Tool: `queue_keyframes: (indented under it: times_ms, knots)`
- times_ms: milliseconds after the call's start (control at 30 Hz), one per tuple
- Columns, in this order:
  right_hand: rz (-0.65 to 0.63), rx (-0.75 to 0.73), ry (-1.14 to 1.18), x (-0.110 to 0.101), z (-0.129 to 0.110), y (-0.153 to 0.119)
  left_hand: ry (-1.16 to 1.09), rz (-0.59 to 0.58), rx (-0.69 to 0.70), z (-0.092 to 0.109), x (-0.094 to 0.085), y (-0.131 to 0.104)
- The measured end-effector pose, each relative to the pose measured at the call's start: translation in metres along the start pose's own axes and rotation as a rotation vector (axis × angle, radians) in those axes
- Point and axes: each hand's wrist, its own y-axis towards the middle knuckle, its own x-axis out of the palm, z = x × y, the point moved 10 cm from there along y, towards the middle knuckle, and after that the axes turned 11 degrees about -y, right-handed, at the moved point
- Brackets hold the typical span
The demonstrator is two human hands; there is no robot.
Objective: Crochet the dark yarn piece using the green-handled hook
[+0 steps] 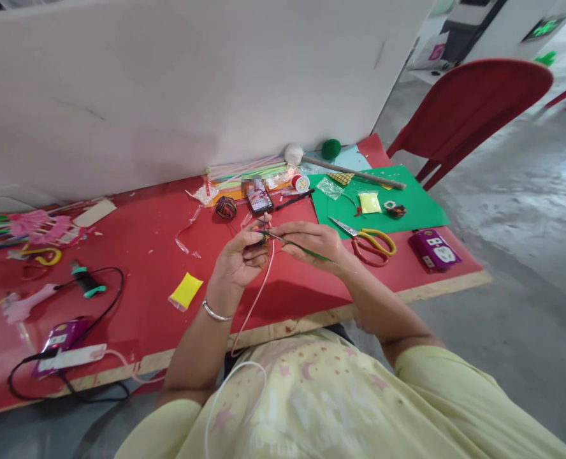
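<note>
Over the front of the red table my left hand [242, 255] is closed, pinching a small multicoloured piece of yarn work [264, 237] between thumb and fingers. Close beside it, my right hand [312, 243] grips a crochet hook [290, 243] with a green handle; its tip meets the yarn work, partly hidden by fingers. A pink cord [260, 290] hangs from near the hands down past the table edge. Behind the left hand lies a ball of multicoloured yarn [225, 206]. A phone [260, 201] with a lit screen stands just behind my hands.
Right of my hands, scissors [369, 244] lie partly on a green sheet [407, 191] with a yellow packet [370, 203]. A purple power socket [435, 250] is farther right. Leftward are another yellow packet [186, 291], a pink glue gun [32, 303] and black cables. A red chair [474, 115] stands behind.
</note>
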Motion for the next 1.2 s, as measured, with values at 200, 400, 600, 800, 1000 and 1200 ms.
queue_keyframes:
  times_ms: [200, 400, 600, 800, 1000, 1200]
  knots:
    - [-0.088, 0.151, 0.234, -0.001, 0.015, 0.003, 0.015, 0.019, -0.014, -0.002, 0.001, 0.0]
    - [-0.012, 0.402, 0.517, 0.009, 0.041, -0.006, 0.026, 0.021, -0.037, -0.006, -0.001, 0.003]
    - [0.097, 0.541, 0.671, 0.026, 0.055, -0.023, 0.043, 0.042, -0.01, -0.006, -0.003, 0.005]
    - [0.206, 0.561, 0.567, 0.022, 0.051, -0.024, 0.107, 0.025, 0.142, -0.001, 0.003, 0.006]
    - [0.425, 0.576, 0.222, 0.01, 0.041, -0.034, 0.216, 0.166, 0.583, 0.012, 0.004, -0.005]
    - [0.373, 0.458, 0.123, 0.008, 0.04, -0.027, 0.309, 0.253, 0.605, 0.015, -0.001, -0.009]
